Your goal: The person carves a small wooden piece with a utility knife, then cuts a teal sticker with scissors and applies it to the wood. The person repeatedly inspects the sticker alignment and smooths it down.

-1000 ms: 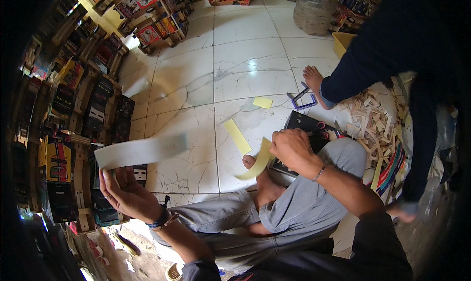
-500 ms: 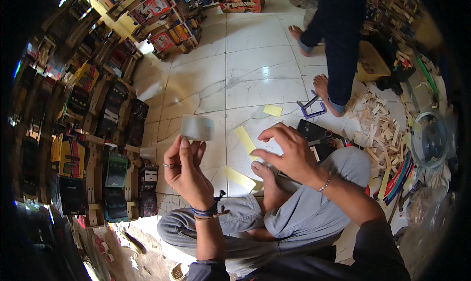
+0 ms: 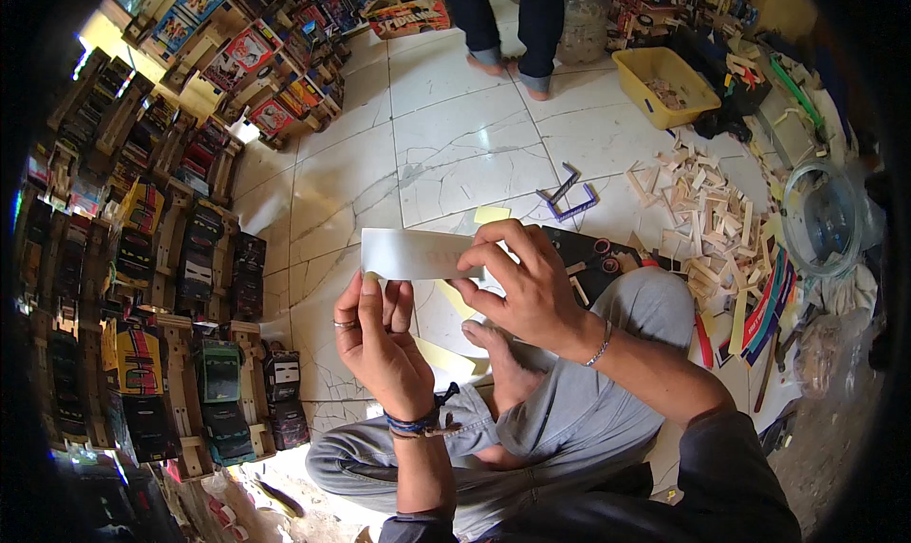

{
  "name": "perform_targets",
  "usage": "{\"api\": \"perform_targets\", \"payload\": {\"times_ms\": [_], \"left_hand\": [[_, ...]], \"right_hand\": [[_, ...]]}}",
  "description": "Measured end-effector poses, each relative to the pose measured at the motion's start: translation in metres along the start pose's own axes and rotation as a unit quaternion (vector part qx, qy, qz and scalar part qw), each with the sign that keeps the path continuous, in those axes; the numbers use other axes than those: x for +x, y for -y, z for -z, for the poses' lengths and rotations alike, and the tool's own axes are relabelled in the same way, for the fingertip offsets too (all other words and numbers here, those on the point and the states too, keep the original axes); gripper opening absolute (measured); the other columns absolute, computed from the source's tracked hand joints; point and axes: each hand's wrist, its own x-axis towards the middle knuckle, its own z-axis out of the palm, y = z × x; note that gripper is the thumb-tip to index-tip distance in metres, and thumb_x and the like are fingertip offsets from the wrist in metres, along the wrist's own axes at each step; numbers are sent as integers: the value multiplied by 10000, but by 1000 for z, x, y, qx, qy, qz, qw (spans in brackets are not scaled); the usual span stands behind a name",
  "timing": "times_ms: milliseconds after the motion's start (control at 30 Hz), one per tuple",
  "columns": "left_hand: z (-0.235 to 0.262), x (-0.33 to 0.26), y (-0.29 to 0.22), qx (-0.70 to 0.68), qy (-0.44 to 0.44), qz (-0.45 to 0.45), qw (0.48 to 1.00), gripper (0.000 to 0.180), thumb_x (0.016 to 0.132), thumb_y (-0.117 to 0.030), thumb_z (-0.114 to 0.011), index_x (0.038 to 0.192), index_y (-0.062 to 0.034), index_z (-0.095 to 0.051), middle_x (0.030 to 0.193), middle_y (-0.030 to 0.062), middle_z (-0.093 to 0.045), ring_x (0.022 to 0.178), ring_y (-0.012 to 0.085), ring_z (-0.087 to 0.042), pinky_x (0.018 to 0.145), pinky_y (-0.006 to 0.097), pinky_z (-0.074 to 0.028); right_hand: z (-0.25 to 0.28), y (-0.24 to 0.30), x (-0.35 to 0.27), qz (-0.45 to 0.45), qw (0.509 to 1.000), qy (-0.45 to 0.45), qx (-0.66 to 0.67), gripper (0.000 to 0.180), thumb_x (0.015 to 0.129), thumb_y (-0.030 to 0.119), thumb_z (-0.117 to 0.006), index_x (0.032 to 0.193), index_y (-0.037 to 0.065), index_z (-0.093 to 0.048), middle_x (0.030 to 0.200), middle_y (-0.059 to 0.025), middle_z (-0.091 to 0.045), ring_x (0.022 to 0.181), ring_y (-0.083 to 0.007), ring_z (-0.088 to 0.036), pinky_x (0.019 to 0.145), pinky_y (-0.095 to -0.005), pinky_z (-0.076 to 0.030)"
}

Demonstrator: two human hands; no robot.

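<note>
A pale rectangular strip, like a sticker or a piece of paper point(image 3: 410, 252), is held up in front of me between both hands. Faint reddish marks show through its right half. My left hand point(image 3: 378, 339) pinches the lower left edge with thumb and fingers. At the right end, my right hand point(image 3: 520, 282) grips the strip between thumb and fingertips. Beyond and beneath the hands, yellow paper strips point(image 3: 442, 357) lie on the tiles, partly hidden by the hands.
Toy trucks point(image 3: 223, 382) stand in rows on the left. Wood offcuts point(image 3: 707, 216) are heaped at the right, near a yellow tub point(image 3: 667, 88). Scissors point(image 3: 602, 257) rest on a black board by my knee. Another person's legs point(image 3: 539, 31) are at the back.
My right hand has moved left and taken hold of the strip's right end. The strip is now stretched out flat. The other person has stepped back and to the left.
</note>
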Motion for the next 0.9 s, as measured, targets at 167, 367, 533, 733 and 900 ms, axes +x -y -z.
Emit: {"api": "perform_targets", "payload": {"times_ms": [167, 367, 533, 733, 900], "left_hand": [[-7, 2, -4, 17, 23, -15, 999, 242, 1010, -92, -628, 1230, 11, -626, 1162, 160, -693, 1047, 263, -712, 897, 385, -616], [-9, -6, 8, 161, 190, -53, 967, 321, 1031, -105, -591, 1323, 29, -595, 1283, 192, -654, 1149, 293, -667, 950, 393, -570], [-10, -7, 66, 400, 363, -17, 841, 225, 955, -113, -716, 1149, 1, -720, 1088, 93, -760, 903, 139, -715, 808, 288, -571], [-6, -37, 124, 600, 421, -30, 679, 198, 920, -234, -714, 1016, -70, -769, 934, 165, -742, 763, 302, -715, 633, 394, -537], [-1, -49, 156, 656, 419, -176, 603, 388, 898, -233, -686, 1280, -169, -669, 971, 149, -699, 787, 364, -698, 673, 456, -579]], "right_hand": [[5, -6, 5, -83, 993, -12, 78, 166, 794, 86, -796, 930, 93, -701, 992, -70, -578, 923, -236, -607, 765, -344, -486], [34, -43, 22, -342, 906, -70, 237, 180, 893, 206, -780, 966, 54, -715, 942, -18, -691, 872, -117, -606, 759, -265, -459], [55, -59, 24, -412, 786, -135, 441, 205, 937, 231, -753, 1071, 80, -719, 952, 50, -693, 809, -10, -562, 690, -167, -389], [64, -63, 26, -421, 749, -171, 482, 238, 952, 263, -732, 1126, 102, -709, 1016, 69, -694, 897, -8, -559, 791, -218, -376], [68, -62, 24, -418, 748, -184, 482, 272, 949, 279, -734, 1148, 96, -705, 1029, 56, -694, 904, -10, -563, 802, -221, -380]]}}
